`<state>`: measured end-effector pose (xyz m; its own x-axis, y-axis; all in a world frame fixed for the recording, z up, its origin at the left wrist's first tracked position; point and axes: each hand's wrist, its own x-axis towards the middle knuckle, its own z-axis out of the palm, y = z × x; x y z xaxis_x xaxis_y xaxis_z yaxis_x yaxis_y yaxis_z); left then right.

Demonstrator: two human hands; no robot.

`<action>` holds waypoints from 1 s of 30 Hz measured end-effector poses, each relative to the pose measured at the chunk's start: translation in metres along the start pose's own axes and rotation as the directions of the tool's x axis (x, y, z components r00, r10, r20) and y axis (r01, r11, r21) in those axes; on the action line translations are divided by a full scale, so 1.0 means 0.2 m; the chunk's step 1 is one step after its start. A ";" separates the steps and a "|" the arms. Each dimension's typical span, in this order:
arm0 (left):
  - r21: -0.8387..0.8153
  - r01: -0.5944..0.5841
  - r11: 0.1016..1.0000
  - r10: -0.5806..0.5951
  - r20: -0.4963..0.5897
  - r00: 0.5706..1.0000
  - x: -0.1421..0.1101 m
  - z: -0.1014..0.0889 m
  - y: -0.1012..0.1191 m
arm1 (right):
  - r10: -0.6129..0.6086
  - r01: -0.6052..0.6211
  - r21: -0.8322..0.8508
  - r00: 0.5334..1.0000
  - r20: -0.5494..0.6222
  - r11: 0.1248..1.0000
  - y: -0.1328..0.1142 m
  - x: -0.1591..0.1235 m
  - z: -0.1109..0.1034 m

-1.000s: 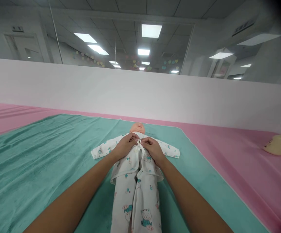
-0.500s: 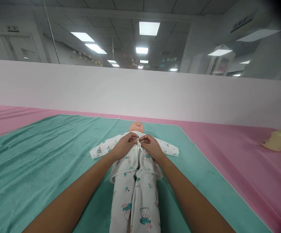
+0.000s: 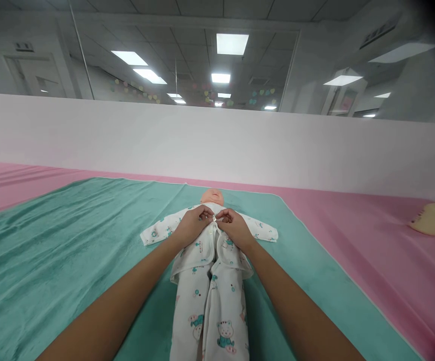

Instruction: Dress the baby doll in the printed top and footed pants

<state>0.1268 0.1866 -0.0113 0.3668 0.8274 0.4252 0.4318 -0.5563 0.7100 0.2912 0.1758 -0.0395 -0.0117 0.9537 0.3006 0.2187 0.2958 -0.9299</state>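
A baby doll (image 3: 212, 196) lies on its back, its head toward the wall. It wears a white baby jacket (image 3: 196, 255) printed with small figures and matching trousers (image 3: 225, 301). At the chest, my left hand (image 3: 195, 224) pinches one front edge of the jacket. My right hand (image 3: 234, 225) pinches the opposite edge, fingertips almost meeting the left ones. Between them shows a small pale bit of the front opening, too small to make out as button or tie. Below the hands the jacket front parts, and both sleeves spread out sideways.
A teal blanket (image 3: 70, 250) lies under the doll, over a pink sheet (image 3: 383, 240). Behind stands a low white wall (image 3: 202, 145) with glass above it. At the far right is a yellowish doll part or object (image 3: 433, 218) with a hand beside it.
My fingertips have shifted slightly at the jacket's front edges, both hands staying at the chest. The yellowish object at the right sits a little farther right in view.
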 end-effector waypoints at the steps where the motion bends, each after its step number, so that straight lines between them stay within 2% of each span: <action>1: 0.021 -0.007 1.000 0.007 -0.006 1.000 0.00 0.00 0.00 | 0.002 -0.002 -0.007 1.000 -0.001 1.000 0.00 0.00 0.00; 13: 0.167 0.061 0.984 -0.045 -0.095 0.994 0.00 0.05 0.05 | -0.050 0.048 -0.087 0.999 -0.022 0.995 0.01 0.00 0.02; 17: 0.000 0.101 0.995 -0.101 -0.104 0.989 0.01 0.03 0.03 | -0.036 0.034 -0.091 0.999 -0.019 0.995 0.01 0.00 0.02; 21: -0.181 0.129 0.975 -0.132 -0.007 0.991 0.01 0.02 -0.01 | -0.026 0.024 -0.088 0.999 -0.026 0.996 0.01 0.00 0.02; 24: -0.161 0.096 0.982 -0.097 0.003 0.995 0.00 0.02 -0.02 | -0.022 0.019 -0.093 0.999 -0.027 0.996 0.01 0.00 0.01; 28: -0.020 -0.035 0.999 0.035 -0.015 0.999 0.00 0.01 -0.02 | -0.042 0.040 -0.117 0.999 -0.012 0.992 0.00 -0.01 0.01; 30: 0.002 -0.083 0.997 0.083 -0.003 0.997 0.00 0.01 -0.02 | -0.085 0.080 -0.189 0.996 -0.016 0.979 -0.02 -0.03 0.01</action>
<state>0.1273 0.1889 -0.0154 0.3992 0.7783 0.4846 0.4016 -0.6236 0.6707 0.2878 0.1693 -0.0384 -0.0144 0.9240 0.3821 0.3976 0.3559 -0.8457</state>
